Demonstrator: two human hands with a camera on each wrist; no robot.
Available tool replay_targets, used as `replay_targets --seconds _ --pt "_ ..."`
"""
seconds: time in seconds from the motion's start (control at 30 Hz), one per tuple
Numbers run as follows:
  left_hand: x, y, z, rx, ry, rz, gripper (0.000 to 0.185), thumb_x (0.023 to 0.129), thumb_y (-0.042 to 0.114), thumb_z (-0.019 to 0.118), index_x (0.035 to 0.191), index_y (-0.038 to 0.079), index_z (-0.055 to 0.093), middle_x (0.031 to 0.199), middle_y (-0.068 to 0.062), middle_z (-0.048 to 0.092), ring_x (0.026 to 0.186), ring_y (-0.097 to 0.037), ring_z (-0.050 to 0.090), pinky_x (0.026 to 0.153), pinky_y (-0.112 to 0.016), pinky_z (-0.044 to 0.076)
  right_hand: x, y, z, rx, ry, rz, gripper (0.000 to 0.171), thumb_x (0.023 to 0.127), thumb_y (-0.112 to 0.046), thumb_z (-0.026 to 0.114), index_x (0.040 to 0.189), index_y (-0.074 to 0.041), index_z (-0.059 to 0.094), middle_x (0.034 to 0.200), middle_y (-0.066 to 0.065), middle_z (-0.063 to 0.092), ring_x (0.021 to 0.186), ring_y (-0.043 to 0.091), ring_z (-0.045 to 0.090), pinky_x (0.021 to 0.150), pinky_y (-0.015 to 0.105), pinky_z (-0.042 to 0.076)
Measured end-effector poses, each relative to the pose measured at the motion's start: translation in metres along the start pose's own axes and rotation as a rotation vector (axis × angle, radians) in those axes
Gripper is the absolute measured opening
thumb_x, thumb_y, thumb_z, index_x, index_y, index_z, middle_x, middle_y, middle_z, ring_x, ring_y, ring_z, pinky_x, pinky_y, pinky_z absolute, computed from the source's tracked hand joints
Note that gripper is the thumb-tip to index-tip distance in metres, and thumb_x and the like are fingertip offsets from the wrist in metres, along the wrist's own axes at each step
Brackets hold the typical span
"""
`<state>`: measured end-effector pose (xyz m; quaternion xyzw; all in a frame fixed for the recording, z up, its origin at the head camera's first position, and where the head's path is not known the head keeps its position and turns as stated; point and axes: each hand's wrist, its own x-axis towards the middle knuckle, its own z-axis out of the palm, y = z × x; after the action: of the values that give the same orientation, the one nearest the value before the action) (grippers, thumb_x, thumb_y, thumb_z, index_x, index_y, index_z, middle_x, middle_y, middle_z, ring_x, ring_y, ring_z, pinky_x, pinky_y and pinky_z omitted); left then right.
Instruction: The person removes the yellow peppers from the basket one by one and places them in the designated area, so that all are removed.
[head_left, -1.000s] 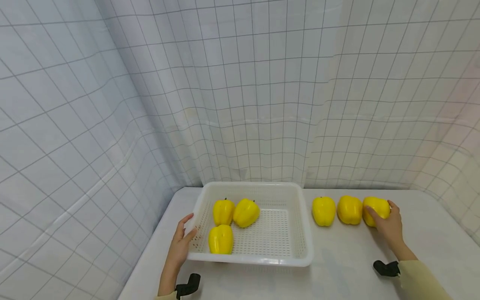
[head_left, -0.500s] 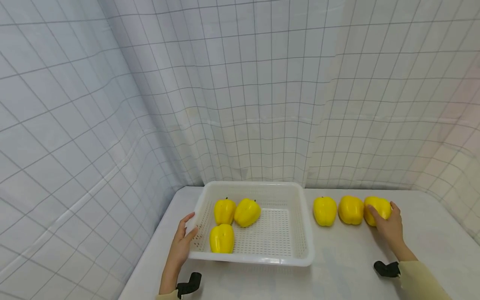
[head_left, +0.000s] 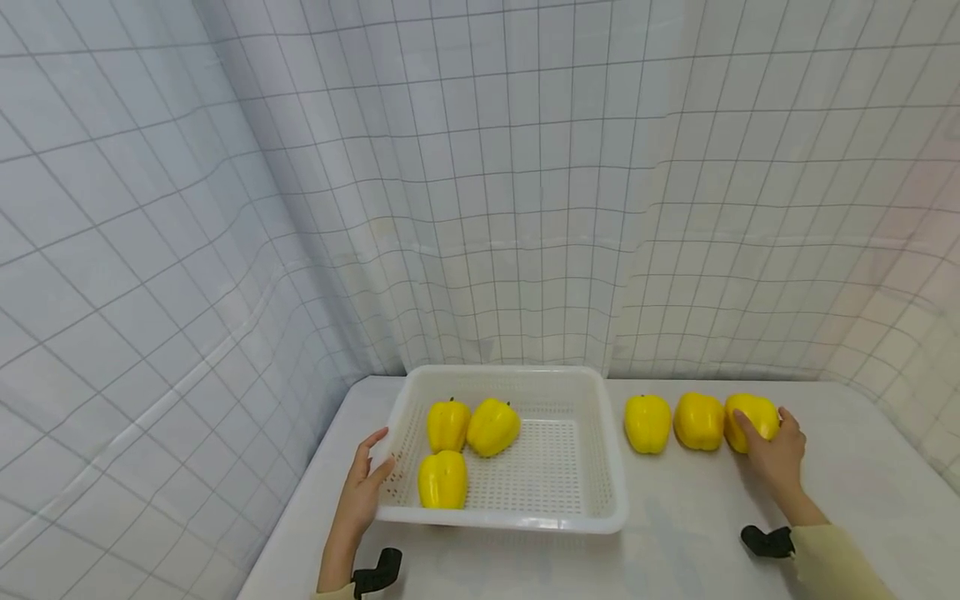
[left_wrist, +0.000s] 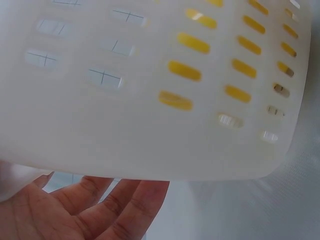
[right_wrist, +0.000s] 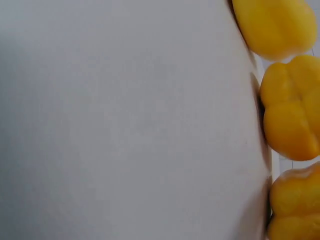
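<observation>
A white perforated plastic basket has three yellow bell peppers in its left half: one at the back, a tilted one beside it, and one in front. My left hand grips the basket's left rim, thumb on the inner side; in the left wrist view its fingers show by the rim. Three more yellow bell peppers stand in a row right of the basket: a left one, a middle one and a right one. My right hand holds the right one between thumb and fingers.
A white tabletop lies under everything. White curtains with a dark grid hang behind it and at the sides. Black camera mounts sit on both wrists. In the right wrist view three bell peppers line the right edge.
My right wrist and forearm have shifted slightly left and down while the hand stays at the right bell pepper. The left hand, basket and peppers keep their places.
</observation>
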<state>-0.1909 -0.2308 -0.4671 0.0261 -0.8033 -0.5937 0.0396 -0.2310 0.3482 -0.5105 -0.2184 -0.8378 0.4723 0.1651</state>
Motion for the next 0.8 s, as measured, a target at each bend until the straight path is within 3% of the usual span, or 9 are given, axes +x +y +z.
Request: replay_targets --seconds 0.13,0.33,0.47,0.6,0.7,0.8 --pt "0.001 -0.001 0.001 -0.001 0.004 0.004 0.048 0.099 0.011 0.047 0.144 0.012 0.032 0.151 -0.021 0.022 0.133 -0.047 0.019 0.102 -0.064 0.015 -0.008 -0.01 0.003 -0.054 0.074 -0.061 0.086 0.092 -0.044 0.053 0.146 0.008 0.008 0.14 0.038 0.01 0.128 0.053 0.01 0.1 0.063 0.01" --pt "0.001 -0.002 0.001 -0.003 0.005 0.005 0.048 0.099 0.012 0.047 0.145 0.013 0.032 0.149 -0.021 0.025 0.131 -0.045 0.024 0.101 -0.063 0.019 -0.017 -0.029 0.005 -0.103 0.163 -0.233 0.078 0.09 -0.032 0.057 0.145 0.003 0.015 0.141 0.033 0.009 0.126 0.052 0.01 0.09 0.065 0.009" --pt "0.001 -0.001 0.001 -0.011 0.005 0.004 0.048 0.099 0.012 0.047 0.145 0.013 0.032 0.15 -0.02 0.025 0.132 -0.045 0.022 0.102 -0.063 0.017 -0.024 -0.045 0.011 -0.038 0.169 -0.325 0.066 0.088 -0.021 0.06 0.141 0.004 0.027 0.14 0.032 0.016 0.126 0.05 0.014 0.09 0.065 0.011" --pt "0.0 -0.001 0.001 -0.007 0.011 -0.003 0.048 0.099 0.013 0.047 0.145 0.014 0.032 0.148 -0.021 0.029 0.129 -0.043 0.029 0.1 -0.061 0.023 -0.031 -0.059 0.021 0.083 0.183 -0.445 0.05 0.084 -0.007 0.064 0.128 0.007 0.044 0.136 0.031 0.026 0.128 0.045 0.02 0.096 0.062 0.014" --pt "0.0 -0.001 0.002 -0.004 0.014 -0.008 0.048 0.099 0.013 0.047 0.145 0.014 0.033 0.145 -0.021 0.032 0.125 -0.041 0.035 0.098 -0.059 0.028 -0.037 -0.071 0.029 0.147 0.191 -0.552 0.039 0.081 0.001 0.065 0.117 0.009 0.053 0.13 0.03 0.035 0.125 0.041 0.028 0.095 0.053 0.022" --pt "0.0 -0.001 0.002 -0.001 0.018 0.003 0.048 0.099 0.012 0.047 0.145 0.013 0.033 0.146 -0.022 0.031 0.127 -0.043 0.032 0.099 -0.06 0.026 -0.045 -0.085 0.035 0.17 0.182 -0.634 0.034 0.081 0.005 0.065 0.113 0.009 0.056 0.127 0.028 0.042 0.12 0.038 0.035 0.087 0.044 0.028"
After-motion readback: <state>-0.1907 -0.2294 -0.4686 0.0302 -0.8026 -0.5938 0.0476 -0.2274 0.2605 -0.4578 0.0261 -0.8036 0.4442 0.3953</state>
